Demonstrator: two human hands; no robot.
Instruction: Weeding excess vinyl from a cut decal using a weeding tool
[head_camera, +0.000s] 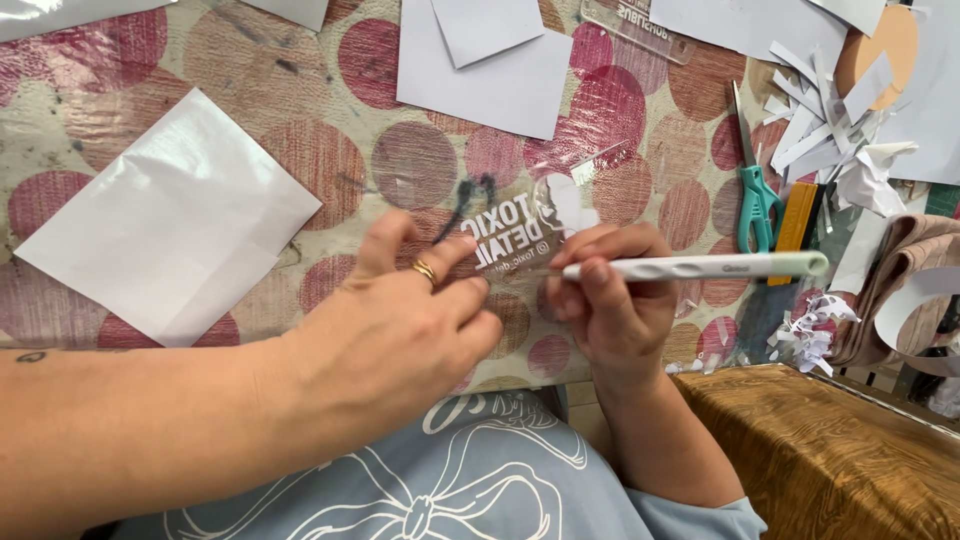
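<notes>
Closest to my view is the light blue shirt (470, 480) with a white bow drawing, right under both wrists, so that's where I'll start. Biggest thing after that is the table with its red-dotted cloth (300, 150), running under and beyond both hands. Off to the right of the right hand there's a wood-grain brown surface (830, 450), lower down. Up and left of the left hand lies a big white sheet (170, 220), tilted like a diamond, well apart from the fingers. Beyond both hands, further up the table, sits a white paper square (500, 80) with a smaller piece on top. Now the left hand (400, 330): ring on one finger, fingers curled and pressing down on a clear sticker sheet (525, 235) with white lettering, which lies between the two hands and touches both. The right hand (610, 300) is closed around a white pen-shaped tool (700, 267), the tip pointing left onto that clear sheet; I can't tell what kind of tip it has. Right of the right hand are teal-handled scissors (757, 190) with a yellow ruler (797, 225) just beside them, and a pile of white paper scraps (820, 120) above those.
</notes>
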